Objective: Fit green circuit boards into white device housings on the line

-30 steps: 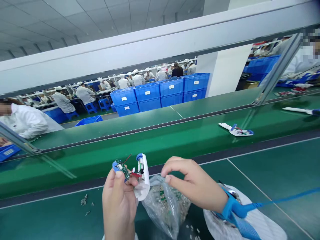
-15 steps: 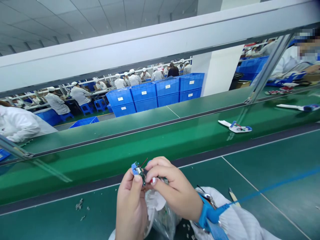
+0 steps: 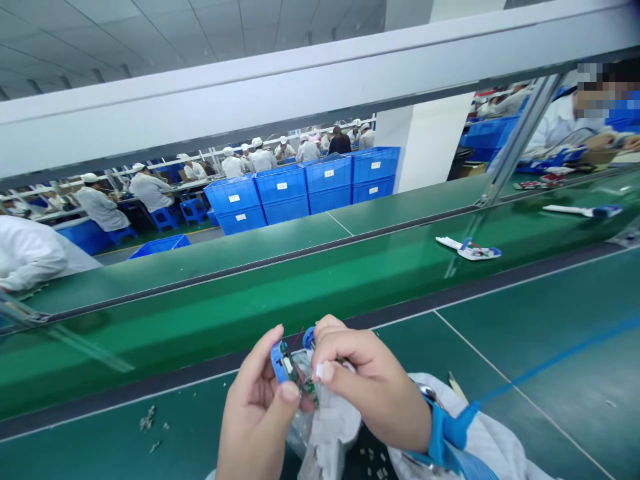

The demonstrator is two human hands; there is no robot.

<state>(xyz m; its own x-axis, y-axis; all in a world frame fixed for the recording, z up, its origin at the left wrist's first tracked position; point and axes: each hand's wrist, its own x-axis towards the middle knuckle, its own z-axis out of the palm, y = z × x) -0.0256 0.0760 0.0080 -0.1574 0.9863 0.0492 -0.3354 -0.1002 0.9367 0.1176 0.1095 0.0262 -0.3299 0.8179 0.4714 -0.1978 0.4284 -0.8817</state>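
Note:
My left hand [image 3: 260, 407] pinches a blue plastic part with a green circuit board [image 3: 296, 377] attached, between thumb and fingers. A thin red wire [image 3: 299, 335] sticks up beside it. My right hand [image 3: 375, 383] is closed just to the right, with a small round blue plastic part [image 3: 309, 338] showing at its fingertips. Under the right hand is a white plastic housing [image 3: 339, 420]; whether the fingers also grip it is hidden. A clear plastic bag [image 3: 299, 427] lies below the hands. A blue strap [image 3: 445, 430] circles my right wrist.
Small metal pieces [image 3: 147, 420] lie on the green bench at left. Beyond runs a green conveyor [image 3: 280, 293] carrying white-handled assemblies [image 3: 473, 250]. A pencil-like stick [image 3: 456, 387] lies by my right sleeve. Blue crates [image 3: 280, 190] and co-workers in white [image 3: 37, 250] are beyond.
My hands have drawn slightly apart. The right hand moved right and down, and the round blue part and the white housing show more. The circuit board has turned and more of it is visible.

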